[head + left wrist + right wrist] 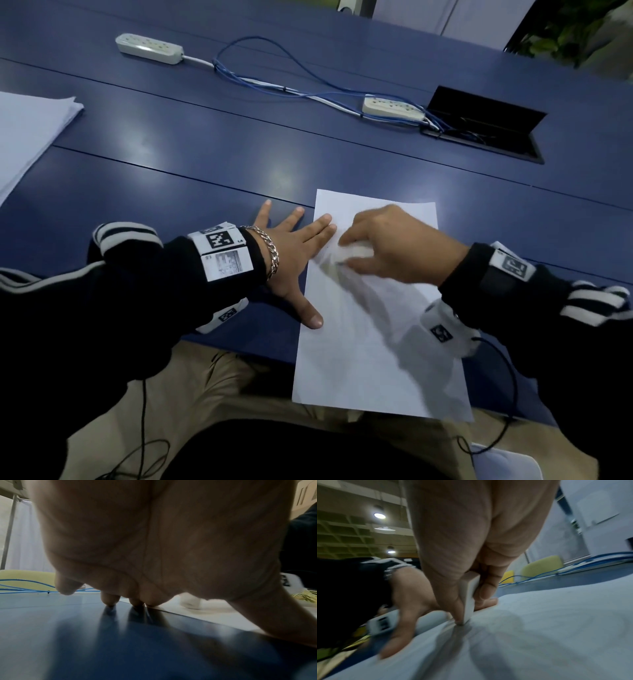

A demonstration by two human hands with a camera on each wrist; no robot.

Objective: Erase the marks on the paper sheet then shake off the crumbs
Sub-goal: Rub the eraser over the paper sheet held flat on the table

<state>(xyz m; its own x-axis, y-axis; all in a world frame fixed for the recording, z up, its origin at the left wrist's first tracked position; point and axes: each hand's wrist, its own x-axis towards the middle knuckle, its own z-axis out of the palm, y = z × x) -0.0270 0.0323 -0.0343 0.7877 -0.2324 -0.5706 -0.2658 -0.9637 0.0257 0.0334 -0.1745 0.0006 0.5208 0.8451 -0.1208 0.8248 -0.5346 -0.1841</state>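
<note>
A white paper sheet (pixel 376 342) lies on the blue table (pixel 171 164), its near end hanging over the table's front edge. My left hand (pixel 294 246) lies flat and spread, index and middle fingertips and thumb pressing the sheet's left edge. My right hand (pixel 387 240) pinches a white eraser (pixel 356 255) between thumb and fingers and presses its lower end onto the upper left of the sheet. In the right wrist view the eraser (pixel 469 599) stands on edge on the paper (pixel 539 628), with the left hand (pixel 412 601) beside it. Marks on the paper are too faint to tell.
A stack of white paper (pixel 27 137) lies at the far left. Two white power strips (pixel 149 48) (pixel 394 108) with blue cables (pixel 274 68) run across the back. An open black cable hatch (pixel 486 126) sits at the back right.
</note>
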